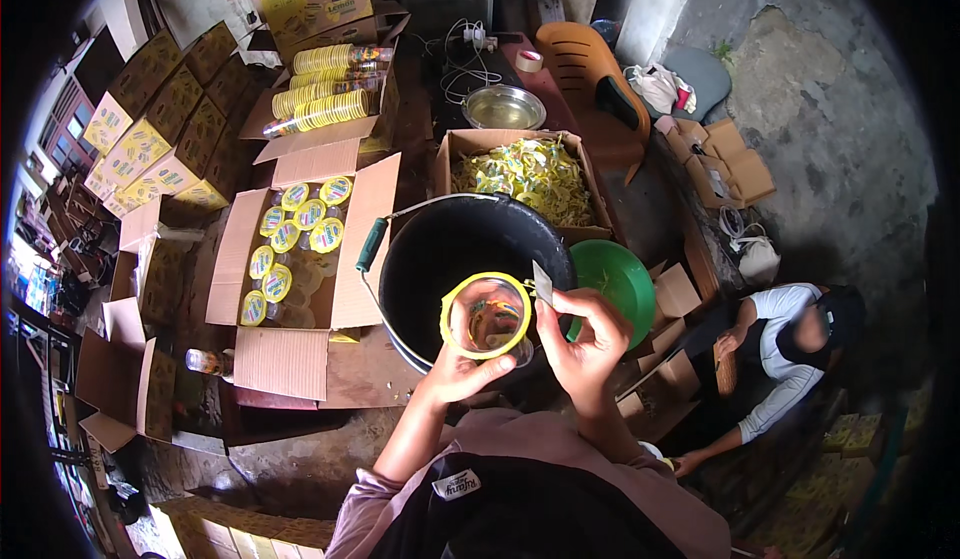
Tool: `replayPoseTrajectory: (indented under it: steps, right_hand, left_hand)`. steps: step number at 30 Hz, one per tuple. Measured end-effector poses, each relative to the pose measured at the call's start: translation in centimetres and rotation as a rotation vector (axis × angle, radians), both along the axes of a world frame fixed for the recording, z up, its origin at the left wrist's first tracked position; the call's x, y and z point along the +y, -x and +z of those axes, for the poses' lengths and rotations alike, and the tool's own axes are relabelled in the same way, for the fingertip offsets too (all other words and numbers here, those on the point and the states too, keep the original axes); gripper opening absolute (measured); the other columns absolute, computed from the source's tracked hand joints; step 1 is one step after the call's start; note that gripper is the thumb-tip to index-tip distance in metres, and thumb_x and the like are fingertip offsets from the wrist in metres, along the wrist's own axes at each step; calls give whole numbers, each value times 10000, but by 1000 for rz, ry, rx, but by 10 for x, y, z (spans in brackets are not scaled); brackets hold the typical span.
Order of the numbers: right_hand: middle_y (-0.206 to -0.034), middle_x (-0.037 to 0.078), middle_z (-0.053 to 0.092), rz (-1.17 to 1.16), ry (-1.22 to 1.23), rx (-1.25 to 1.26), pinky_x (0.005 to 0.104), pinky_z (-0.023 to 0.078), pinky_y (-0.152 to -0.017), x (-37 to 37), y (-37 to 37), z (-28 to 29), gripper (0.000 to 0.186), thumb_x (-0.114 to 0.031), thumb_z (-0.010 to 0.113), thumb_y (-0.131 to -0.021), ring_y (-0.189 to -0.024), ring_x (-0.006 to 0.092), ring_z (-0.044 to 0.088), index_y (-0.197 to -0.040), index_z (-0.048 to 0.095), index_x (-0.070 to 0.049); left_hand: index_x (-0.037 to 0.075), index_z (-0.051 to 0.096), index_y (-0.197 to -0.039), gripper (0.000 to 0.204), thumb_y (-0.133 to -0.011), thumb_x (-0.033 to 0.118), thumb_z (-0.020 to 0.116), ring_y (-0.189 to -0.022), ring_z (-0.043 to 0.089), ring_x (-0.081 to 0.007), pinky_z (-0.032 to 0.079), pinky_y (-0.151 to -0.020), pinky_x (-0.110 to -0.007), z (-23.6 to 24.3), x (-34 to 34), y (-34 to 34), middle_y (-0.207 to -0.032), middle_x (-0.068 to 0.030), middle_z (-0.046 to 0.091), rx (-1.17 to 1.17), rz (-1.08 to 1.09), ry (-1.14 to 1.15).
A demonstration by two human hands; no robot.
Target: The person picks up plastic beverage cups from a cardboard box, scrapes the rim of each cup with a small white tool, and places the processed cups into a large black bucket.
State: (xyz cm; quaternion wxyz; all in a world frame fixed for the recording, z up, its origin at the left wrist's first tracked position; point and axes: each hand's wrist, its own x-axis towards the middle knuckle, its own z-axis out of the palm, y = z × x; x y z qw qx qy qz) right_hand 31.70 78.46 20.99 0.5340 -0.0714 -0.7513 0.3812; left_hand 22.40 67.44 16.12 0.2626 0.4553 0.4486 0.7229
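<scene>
My left hand point(462, 374) is wrapped round a clear plastic cup point(487, 316) with a yellow rim, its round top facing me. Between thumb and fingertips, my right hand point(588, 344) pinches a small flat silver-grey piece point(542, 284), perhaps a blade, close to the cup's right rim. Both hands are over the near side of a black bucket point(430, 249) with a green-gripped handle point(372, 245). A green basin point(622, 284) stands just right of the bucket, partly hidden by my right hand.
Left is an open carton point(226, 259) holding several lidded cups point(310, 215); stacked cups point(320, 109) fill another carton behind. Yellow-green scraps point(525, 179) fill a box beyond the bucket, near a metal bowl point(504, 109). Another person point(790, 359) sits at the right. An orange chair point(590, 79) stands behind.
</scene>
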Motion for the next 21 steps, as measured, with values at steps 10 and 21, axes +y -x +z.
replayPoseTrajectory:
  steps: [10, 21]
  right_hand:
    - [-707, 86, 595, 0, -6, 11, 215, 445, -543, -8, 3, -1, 176, 111, 652, -652, -598, 126, 575, -797, 591, 33]
    - [-672, 83, 593, -76, -56, -12, 213, 442, -504, -15, 2, 4, 170, 93, 664, -639, -556, 118, 570, -782, 593, 32]
  left_hand:
    - [61, 173, -1296, 804, -738, 403, 640, -1158, 371, -236, 303, -961, -377, -9, 1, 1, -1221, -116, 353, -159, -2, 54]
    - [40, 118, -1319, 788, -783, 327, 620, -1163, 358, -235, 295, -965, -370, -9, 7, -1, -1249, -138, 307, -87, 113, 29]
